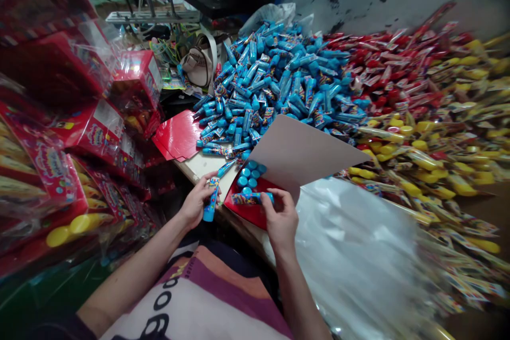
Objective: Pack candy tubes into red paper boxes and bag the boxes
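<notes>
My left hand (198, 202) is closed around a blue tube (211, 201) with a printed label, its blue cap end pointing down toward me. Another blue tube (226, 168) juts out just beyond those fingers; whether the hand grips it too is unclear. Between thumb and fingers, my right hand (282, 215) pinches a blue tube (250, 198) lying sideways over a red box (255, 217). Inside that box several tubes stand with their round blue caps (247, 174) upward. Its pale cardboard flap (303, 151) is raised at the back.
A big heap of blue tubes (279, 74) lies behind the box, with red ones (394, 69) and yellow ones (446, 159) to the right. Clear plastic bags (354, 244) cover the near right. Flat red cards (179, 135) and packed red boxes (95, 127) sit left, near a beige bag (198, 64).
</notes>
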`<move>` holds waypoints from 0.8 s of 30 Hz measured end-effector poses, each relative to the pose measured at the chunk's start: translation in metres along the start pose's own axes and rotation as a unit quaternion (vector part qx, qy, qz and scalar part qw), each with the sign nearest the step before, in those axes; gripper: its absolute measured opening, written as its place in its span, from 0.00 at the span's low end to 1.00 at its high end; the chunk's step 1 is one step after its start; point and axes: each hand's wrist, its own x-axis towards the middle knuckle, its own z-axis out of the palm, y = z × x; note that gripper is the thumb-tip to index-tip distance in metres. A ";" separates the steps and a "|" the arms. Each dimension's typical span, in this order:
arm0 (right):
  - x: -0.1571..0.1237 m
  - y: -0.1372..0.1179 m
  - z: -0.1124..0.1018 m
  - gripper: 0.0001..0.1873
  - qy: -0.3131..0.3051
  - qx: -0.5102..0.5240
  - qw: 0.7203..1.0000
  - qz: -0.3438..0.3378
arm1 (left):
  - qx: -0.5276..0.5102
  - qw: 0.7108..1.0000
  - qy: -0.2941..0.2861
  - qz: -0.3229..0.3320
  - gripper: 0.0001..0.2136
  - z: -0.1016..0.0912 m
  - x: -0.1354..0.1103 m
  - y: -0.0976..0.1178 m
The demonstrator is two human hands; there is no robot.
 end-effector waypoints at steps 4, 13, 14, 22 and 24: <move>-0.005 -0.007 0.008 0.14 0.033 -0.130 0.979 -0.154 | -0.030 0.998 0.050 0.034 0.28 -0.003 0.002 0.004; -0.003 -0.014 0.034 0.16 0.002 -0.220 0.943 -0.250 | -0.100 0.993 0.058 0.009 0.22 -0.004 -0.001 0.000; -0.002 -0.016 0.033 0.16 0.005 -0.224 0.941 -0.254 | -0.101 0.993 0.062 0.009 0.22 -0.004 -0.001 0.000; -0.002 -0.008 0.040 0.15 -0.028 -0.294 0.922 -0.249 | -0.086 0.989 0.117 -0.019 0.17 -0.012 -0.002 -0.006; -0.002 -0.002 0.045 0.15 -0.038 -0.316 0.912 -0.257 | -0.078 0.987 0.133 -0.044 0.13 -0.017 -0.006 -0.010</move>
